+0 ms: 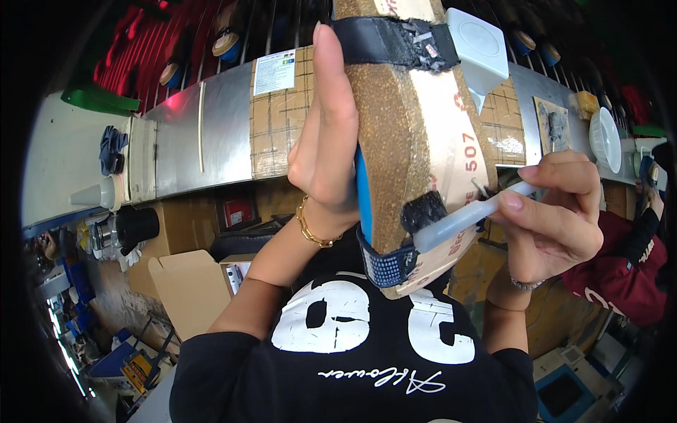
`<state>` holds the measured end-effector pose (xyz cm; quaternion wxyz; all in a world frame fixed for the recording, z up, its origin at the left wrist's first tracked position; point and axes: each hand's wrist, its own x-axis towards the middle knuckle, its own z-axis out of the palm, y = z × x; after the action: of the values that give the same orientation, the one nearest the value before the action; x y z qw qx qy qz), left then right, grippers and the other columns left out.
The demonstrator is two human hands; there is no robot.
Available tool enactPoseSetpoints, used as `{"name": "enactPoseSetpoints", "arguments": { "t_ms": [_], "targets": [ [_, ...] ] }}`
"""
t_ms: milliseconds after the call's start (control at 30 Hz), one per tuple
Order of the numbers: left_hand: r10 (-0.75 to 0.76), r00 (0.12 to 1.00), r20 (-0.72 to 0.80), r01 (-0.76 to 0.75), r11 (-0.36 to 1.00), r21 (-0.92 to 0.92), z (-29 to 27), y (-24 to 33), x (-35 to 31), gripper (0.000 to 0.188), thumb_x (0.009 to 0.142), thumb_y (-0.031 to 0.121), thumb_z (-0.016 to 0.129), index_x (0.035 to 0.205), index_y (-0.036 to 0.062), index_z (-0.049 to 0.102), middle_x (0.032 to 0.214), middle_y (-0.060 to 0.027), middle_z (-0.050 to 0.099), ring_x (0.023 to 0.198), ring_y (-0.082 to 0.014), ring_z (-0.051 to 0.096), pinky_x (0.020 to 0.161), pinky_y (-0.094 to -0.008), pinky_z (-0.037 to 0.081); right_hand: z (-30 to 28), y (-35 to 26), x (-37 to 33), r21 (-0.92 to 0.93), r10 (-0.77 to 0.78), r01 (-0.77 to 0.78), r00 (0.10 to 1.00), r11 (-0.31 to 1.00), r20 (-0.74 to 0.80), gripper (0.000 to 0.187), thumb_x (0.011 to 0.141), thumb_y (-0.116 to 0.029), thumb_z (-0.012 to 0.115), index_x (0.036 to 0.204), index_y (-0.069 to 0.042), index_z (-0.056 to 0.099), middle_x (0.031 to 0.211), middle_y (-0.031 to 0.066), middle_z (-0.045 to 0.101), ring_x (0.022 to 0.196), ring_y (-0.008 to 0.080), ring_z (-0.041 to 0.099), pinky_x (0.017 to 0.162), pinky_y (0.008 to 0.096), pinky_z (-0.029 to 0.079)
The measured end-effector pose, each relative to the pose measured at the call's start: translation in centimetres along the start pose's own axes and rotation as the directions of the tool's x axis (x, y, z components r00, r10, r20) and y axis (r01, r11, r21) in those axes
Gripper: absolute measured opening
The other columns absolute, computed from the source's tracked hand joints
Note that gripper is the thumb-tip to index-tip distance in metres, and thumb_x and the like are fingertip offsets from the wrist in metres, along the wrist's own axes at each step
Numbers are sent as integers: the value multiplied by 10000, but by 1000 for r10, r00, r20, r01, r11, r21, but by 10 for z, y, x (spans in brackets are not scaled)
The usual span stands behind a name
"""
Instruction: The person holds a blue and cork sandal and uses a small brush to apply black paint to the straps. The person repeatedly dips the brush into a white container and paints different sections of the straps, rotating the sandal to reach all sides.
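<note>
Bottom up, an unfinished sandal [386,134] is held close before me, with a brown grainy rim and a cream paper-like bottom. One dark strap [384,42] crosses its far end, and a blue woven strap [386,266] wraps the near end. A bit of blue, perhaps the last inside, shows along its left side. My left hand [328,134] grips the sandal from the left, its other fingers partly hidden behind. My right hand [557,211] pinches a brush [458,224] by its whitish handle. The brush's black bristles [423,211] touch the grainy rim near the woven strap.
Beyond the sandal, a metal bench [226,141] carries cardboard [278,116], a white plastic container [481,49] and a white bowl [605,141]. Several shoes lie on a rack behind. An open carton [183,289] stands at lower left. A co-worker in a dark red top [627,275] is at right.
</note>
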<state>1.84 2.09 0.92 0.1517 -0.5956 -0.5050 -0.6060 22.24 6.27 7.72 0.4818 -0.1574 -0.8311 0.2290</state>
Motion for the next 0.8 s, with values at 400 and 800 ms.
{"name": "enactPoseSetpoints", "arguments": {
  "t_ms": [400, 800],
  "targets": [
    [56, 997, -49, -47, 983, 175, -3, 3, 6, 713, 875, 108, 720, 1465, -125, 395, 1362, -303, 572, 1119, -261, 687, 897, -304, 566, -14, 6, 22, 4, -105, 106, 972, 994, 210, 277, 548, -115, 837, 821, -138, 799, 900, 77, 636, 787, 217, 523, 702, 342, 377],
    [-24, 999, -40, 28, 995, 92, 4, 7, 7, 805, 798, 120, 801, 1458, -125, 411, 1065, -235, 718, 843, -255, 747, 672, -307, 596, -2, 39, 50, 385, 105, -184, 970, 904, 218, 134, 800, -91, 795, 904, -9, 773, 887, 76, 639, 774, 136, 545, 685, 255, 406]
  ]
}}
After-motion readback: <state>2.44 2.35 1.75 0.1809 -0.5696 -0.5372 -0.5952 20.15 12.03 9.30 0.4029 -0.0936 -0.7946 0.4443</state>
